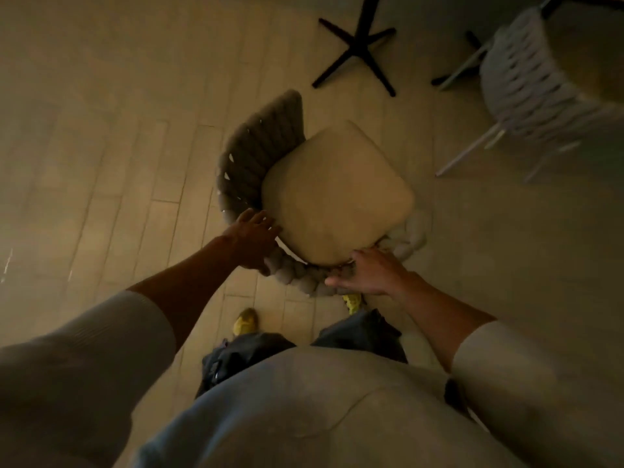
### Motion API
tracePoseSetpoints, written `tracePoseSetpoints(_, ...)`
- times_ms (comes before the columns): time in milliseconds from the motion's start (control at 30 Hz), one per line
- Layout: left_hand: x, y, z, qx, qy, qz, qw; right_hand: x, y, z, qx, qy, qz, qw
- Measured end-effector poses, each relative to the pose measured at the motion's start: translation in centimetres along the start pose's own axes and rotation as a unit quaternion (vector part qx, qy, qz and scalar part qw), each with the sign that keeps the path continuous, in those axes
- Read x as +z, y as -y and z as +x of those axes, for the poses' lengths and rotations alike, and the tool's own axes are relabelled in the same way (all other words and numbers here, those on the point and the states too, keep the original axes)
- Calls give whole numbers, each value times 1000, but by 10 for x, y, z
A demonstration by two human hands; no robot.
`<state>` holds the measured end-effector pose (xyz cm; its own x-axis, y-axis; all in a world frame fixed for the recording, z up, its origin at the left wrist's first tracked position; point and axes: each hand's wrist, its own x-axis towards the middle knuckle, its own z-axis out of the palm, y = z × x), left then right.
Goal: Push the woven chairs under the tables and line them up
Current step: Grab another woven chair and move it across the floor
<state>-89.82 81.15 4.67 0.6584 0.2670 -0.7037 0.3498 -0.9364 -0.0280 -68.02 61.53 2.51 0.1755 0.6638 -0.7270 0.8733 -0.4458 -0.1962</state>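
A woven chair with a grey braided back and a beige seat cushion stands on the floor right in front of me, seen from above. Its curved back wraps round the left and near sides. My left hand rests on the back's rim at the near left, fingers spread toward the cushion. At the near right, my right hand grips the braided rim, with its fingers over the top and its thumb on the outside. The black cross-shaped table base stands just beyond the chair.
A second woven chair with light metal legs stands at the upper right, partly under a pale tabletop. Pale plank flooring stretches to the left. My feet in yellow shoes are just behind the chair.
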Motion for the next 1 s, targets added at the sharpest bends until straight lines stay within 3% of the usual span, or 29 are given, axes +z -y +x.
tracePoseSetpoints(167, 29, 41, -15, 72, -47, 45, 995, 58, 61, -36, 7, -79, -7, 997)
tracePoseSetpoints(467, 61, 91, -14, 72, -51, 50, 995, 110, 112, -43, 89, -224, 43, 970)
tracePoseSetpoints(700, 56, 120, 26, 112, -96, 54, 988, 115, 124, -1, 117, -369, 65, 920)
tracePoseSetpoints(900, 49, 141, 81, 123, -79, 117, 982, 134, 135, 39, 138, -332, 67, 931)
tracePoseSetpoints(1000, 58, 148, 105, 120, -29, 168, 978, 148, 147, 67, 135, -291, 86, 943)
